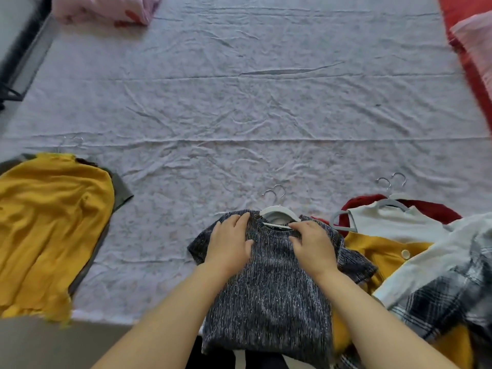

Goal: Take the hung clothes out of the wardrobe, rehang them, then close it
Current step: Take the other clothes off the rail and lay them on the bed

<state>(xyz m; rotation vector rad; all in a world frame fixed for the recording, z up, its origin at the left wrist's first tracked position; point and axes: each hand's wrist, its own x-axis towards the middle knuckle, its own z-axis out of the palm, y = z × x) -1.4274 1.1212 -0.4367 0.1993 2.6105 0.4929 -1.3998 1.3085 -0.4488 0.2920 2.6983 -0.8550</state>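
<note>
Beyond both hands the bed (266, 102) is open sheet, free to reach across as far as the pink cloth (106, 9) at far left and the red blanket (458, 35) at far right. Just ahead of the fingers, 2 sweater hooks (274, 191) poke from the sweater (269, 288). Left of the left hand (229, 243), sheet runs free to the yellow top (50, 222). Right of the right hand (312, 249), a pile blocks passage at once: white top (394, 225), cardigan (378, 251), plaid shirt (447, 296), with 2 pile hooks (392, 181) beyond.
</note>
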